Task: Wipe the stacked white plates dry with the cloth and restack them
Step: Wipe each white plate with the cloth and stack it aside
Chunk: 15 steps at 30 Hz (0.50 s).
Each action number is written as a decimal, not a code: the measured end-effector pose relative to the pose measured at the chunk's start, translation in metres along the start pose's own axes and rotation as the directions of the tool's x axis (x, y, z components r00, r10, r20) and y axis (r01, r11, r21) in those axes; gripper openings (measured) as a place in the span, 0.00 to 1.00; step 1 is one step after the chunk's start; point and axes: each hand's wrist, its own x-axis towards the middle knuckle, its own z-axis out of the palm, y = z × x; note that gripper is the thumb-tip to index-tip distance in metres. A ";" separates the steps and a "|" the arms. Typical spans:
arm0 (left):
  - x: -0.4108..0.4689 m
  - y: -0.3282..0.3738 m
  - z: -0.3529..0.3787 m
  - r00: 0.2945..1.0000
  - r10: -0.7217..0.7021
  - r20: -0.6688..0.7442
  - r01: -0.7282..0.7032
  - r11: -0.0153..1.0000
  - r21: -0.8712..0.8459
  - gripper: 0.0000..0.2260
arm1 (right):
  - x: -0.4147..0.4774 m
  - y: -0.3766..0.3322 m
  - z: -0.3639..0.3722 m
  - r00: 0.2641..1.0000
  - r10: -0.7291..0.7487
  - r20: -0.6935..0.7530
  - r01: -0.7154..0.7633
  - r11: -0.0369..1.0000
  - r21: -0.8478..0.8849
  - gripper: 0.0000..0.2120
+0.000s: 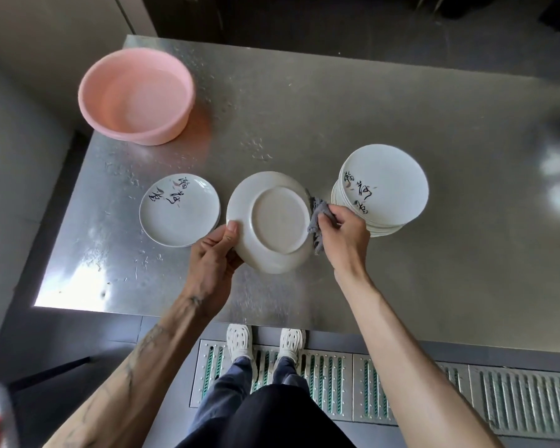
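Held plate (277, 221): round white glazed ceramic with a shallow foot ring. It is being held above the table (304, 108), tilted, with its plain underside facing up.

Left hand (214, 253): gripping the plate's lower-left rim, thumb lying on the underside and fingers curled beneath.

Right hand (343, 234): closed around a bunched grey cloth (317, 218) and pressing it against the plate's right rim. The cloth is soft and nubbly, and a tail is hanging below the fist.

Deciding relation: the cloth is sitting at the plate's right edge, so the unwiped underside is lying to the left of the right hand. Judged next move: a sweep leftward across the foot ring.

Stack of white plates (385, 185): standing face up just behind the right hand, with black brush lettering on the top plate.

Lettered plate (178, 211): lying face up to the left, nearer the left hand, and probably the restacking spot. Whether others are lying beneath it cannot be told.

Pink plastic basin (136, 95): round and smooth, standing at the far left corner.

Table surface: brushed steel, carrying scattered water droplets.
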 end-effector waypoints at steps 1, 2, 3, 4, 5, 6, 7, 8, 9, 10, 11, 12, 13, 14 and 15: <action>0.000 -0.001 0.001 1.000 -0.008 0.009 0.008 1.000 0.008 0.13 | 0.001 -0.001 0.000 1.000 0.005 -0.010 -0.005 1.000 0.013 0.14; 0.000 -0.002 0.001 1.000 -0.011 0.026 0.010 1.000 0.020 0.13 | 0.004 -0.005 0.001 1.000 -0.013 -0.022 0.014 1.000 0.012 0.12; 0.000 -0.002 0.002 0.999 -0.012 0.043 0.011 1.000 0.028 0.13 | 0.007 -0.012 0.003 0.998 -0.060 -0.022 0.060 0.998 0.005 0.09; 0.000 -0.001 0.002 0.998 -0.013 0.058 0.011 0.999 0.033 0.13 | 0.011 -0.020 0.005 0.992 -0.130 -0.007 0.130 0.992 -0.005 0.09; 0.000 0.000 0.003 0.998 -0.010 0.070 0.007 0.999 0.037 0.12 | 0.015 -0.028 0.007 0.977 -0.210 0.022 0.211 0.977 -0.027 0.11; 0.000 0.001 0.003 0.997 -0.007 0.080 0.004 0.999 0.042 0.12 | 0.016 -0.036 0.009 0.955 -0.292 0.056 0.295 0.954 -0.058 0.13; 0.001 0.002 0.004 0.996 -0.006 0.084 0.002 0.999 0.045 0.12 | 0.014 -0.044 0.012 0.924 -0.371 0.088 0.378 0.921 -0.095 0.14; 0.001 0.003 0.005 0.996 -0.009 0.086 0.005 0.999 0.039 0.12 | 0.009 -0.048 0.015 0.886 -0.448 0.122 0.462 0.878 -0.123 0.15; 0.001 0.004 0.006 0.996 -0.011 0.089 0.009 1.000 0.024 0.12 | 0.001 -0.050 0.018 0.841 -0.518 0.156 0.538 0.832 -0.137 0.16; 0.002 0.004 0.007 0.996 -0.014 0.091 0.013 1.000 0.003 0.12 | -0.008 -0.049 0.023 0.796 -0.574 0.193 0.601 0.788 -0.133 0.16; 0.002 0.004 0.008 0.996 -0.016 0.089 0.019 1.000 -0.025 0.12 | -0.018 -0.046 0.026 0.756 -0.614 0.228 0.648 0.751 -0.124 0.16; 0.001 0.005 0.010 0.996 -0.018 0.083 0.022 0.998 -0.057 0.12 | -0.028 -0.042 0.027 0.720 -0.645 0.257 0.685 0.720 -0.110 0.15; 0.001 0.005 0.010 0.997 -0.018 0.074 0.025 0.996 -0.086 0.12 | -0.036 -0.036 0.026 0.693 -0.663 0.282 0.708 0.699 -0.096 0.15; 0.001 0.006 0.010 0.998 -0.020 0.067 0.028 0.994 -0.106 0.13 | -0.038 -0.030 0.022 0.678 -0.673 0.296 0.722 0.685 -0.098 0.15; 0.000 0.006 0.010 0.998 -0.024 0.060 0.030 0.993 -0.111 0.13 | -0.034 -0.028 0.017 0.681 -0.673 0.288 0.724 0.679 -0.125 0.15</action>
